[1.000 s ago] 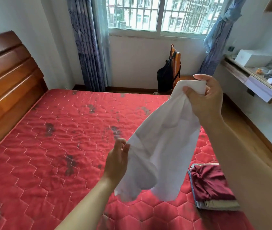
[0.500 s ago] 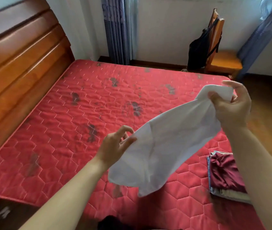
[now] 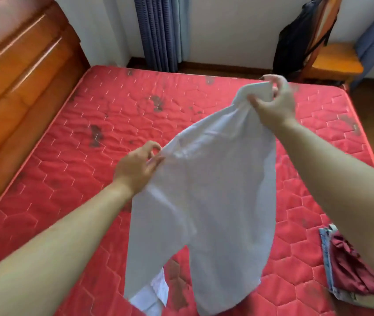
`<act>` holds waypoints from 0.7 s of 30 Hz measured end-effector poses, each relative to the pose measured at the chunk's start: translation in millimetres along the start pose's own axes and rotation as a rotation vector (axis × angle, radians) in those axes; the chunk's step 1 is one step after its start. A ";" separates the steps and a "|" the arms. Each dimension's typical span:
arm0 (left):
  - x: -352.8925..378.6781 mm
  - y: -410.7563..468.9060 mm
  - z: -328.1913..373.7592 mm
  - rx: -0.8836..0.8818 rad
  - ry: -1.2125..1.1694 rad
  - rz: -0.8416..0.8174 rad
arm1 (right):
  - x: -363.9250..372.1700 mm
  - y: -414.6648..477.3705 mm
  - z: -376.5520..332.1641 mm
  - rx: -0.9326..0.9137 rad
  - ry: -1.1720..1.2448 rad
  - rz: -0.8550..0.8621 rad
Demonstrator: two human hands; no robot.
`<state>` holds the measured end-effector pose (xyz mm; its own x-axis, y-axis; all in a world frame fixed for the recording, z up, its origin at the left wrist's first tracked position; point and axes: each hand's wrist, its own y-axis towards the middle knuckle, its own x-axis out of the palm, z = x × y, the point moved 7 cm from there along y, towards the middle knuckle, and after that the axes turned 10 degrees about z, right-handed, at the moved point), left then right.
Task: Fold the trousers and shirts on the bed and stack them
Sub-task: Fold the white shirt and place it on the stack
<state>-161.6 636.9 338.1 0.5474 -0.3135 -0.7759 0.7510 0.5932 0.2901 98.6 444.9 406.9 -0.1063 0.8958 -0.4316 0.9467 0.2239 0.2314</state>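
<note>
Nearest me, the white shirt (image 3: pixel 204 201) hangs open over the red bed (image 3: pixel 67 160), hem low toward the mattress, with the folded stack (image 3: pixel 359 270) at the near right edge. Mid-frame, my left hand (image 3: pixel 139 168) has its grip pinched on one top corner; farther right, my right hand (image 3: pixel 272 103) is clamped on the bunched other corner. Since half a second ago the cloth has dropped lower and spread wider, so I judge it ready to lay flat for folding. A chair (image 3: pixel 334 60) stands by the far wall
</note>
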 end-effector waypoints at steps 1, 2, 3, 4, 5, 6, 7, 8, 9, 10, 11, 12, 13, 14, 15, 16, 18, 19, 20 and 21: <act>11.1 34.8 -23.8 -0.035 0.147 0.035 | 32.3 22.2 6.9 -0.002 -0.063 -0.016; 22.8 62.2 -46.5 -0.073 0.281 0.068 | 61.9 36.7 18.5 -0.008 -0.140 -0.024; 37.3 80.1 -66.5 -0.105 0.364 0.080 | 86.8 41.9 33.9 -0.023 -0.212 -0.023; 56.5 88.4 -81.9 -0.117 0.389 0.062 | 108.3 37.3 52.7 -0.052 -0.260 -0.027; 79.4 87.6 -92.9 -0.098 0.382 0.025 | 127.3 23.0 74.8 -0.087 -0.282 -0.052; 104.4 78.6 -101.0 -0.059 0.368 -0.018 | 143.5 0.5 100.2 -0.118 -0.287 -0.104; 130.3 63.1 -108.9 -0.023 0.351 -0.065 | 156.7 -28.2 129.6 -0.125 -0.293 -0.176; 156.2 42.2 -116.9 0.002 0.332 -0.121 | 165.2 -59.7 162.7 -0.104 -0.309 -0.248; 181.8 16.6 -125.3 0.009 0.318 -0.189 | 169.4 -91.4 197.9 -0.066 -0.334 -0.307; 206.2 -11.6 -134.7 0.001 0.308 -0.263 | 170.2 -121.5 232.8 -0.019 -0.363 -0.351; 229.5 -40.1 -144.6 -0.014 0.298 -0.335 | 168.1 -148.9 266.9 0.037 -0.397 -0.381; 251.4 -68.4 -155.1 -0.039 0.283 -0.400 | 165.2 -173.8 299.2 0.092 -0.434 -0.408; 270.7 -94.8 -166.0 -0.084 0.261 -0.455 | 162.1 -196.2 329.2 0.146 -0.472 -0.435; 287.6 -118.6 -176.0 -0.142 0.235 -0.498 | 158.4 -215.9 355.4 0.196 -0.510 -0.461; 302.6 -139.7 -184.5 -0.199 0.211 -0.529 | 155.1 -232.0 378.2 0.235 -0.544 -0.482; 316.5 -157.9 -191.3 -0.244 0.192 -0.546 | 151.9 -244.6 397.9 0.259 -0.571 -0.487; 338.7 -183.8 -201.8 -0.333 0.167 -0.545 | 142.8 -259.7 428.4 0.303 -0.609 -0.440; 347.8 -192.3 -206.5 -0.388 0.157 -0.523 | 136.3 -263.2 441.5 0.338 -0.635 -0.393; 355.6 -199.1 -210.3 -0.451 0.146 -0.495 | 128.8 -265.3 453.7 0.375 -0.671 -0.346; 363.2 -204.7 -212.9 -0.517 0.132 -0.464 | 121.4 -266.6 464.7 0.406 -0.704 -0.309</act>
<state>-195.2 559.4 -122.3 0.1392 -0.5467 -0.8257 0.6064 0.7062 -0.3654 -25.5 315.5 -112.4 -0.2906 0.3414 -0.8939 0.9560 0.1436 -0.2559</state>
